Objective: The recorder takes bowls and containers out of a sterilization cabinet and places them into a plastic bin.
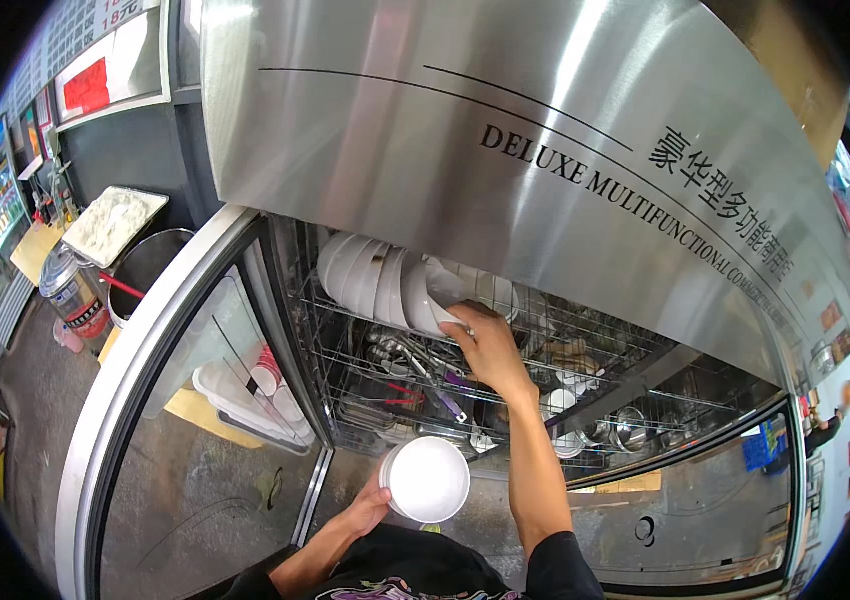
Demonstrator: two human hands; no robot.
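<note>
A small stack of white bowls [429, 480] rests in my left hand [369, 504], with its thumb against the side, close to my body. My right hand [486, 339] reaches into a stainless steel dish cabinet [410, 127], its thumb and fingers on the rim of a white bowl [419, 296]. That bowl stands on edge on the upper wire rack [335, 306]. Several more white bowls [357, 277] stand tilted in a row to its left. Part of the row is hidden behind the cabinet's upper panel.
Lower racks hold utensils [410, 360] and metal bowls [627, 429]. Framed glass doors [170, 420] stand open on both sides. Through the left one show red cups [267, 371] in a white tub [222, 390]. Further left are a large pot [151, 262] and a tray of white food [116, 221].
</note>
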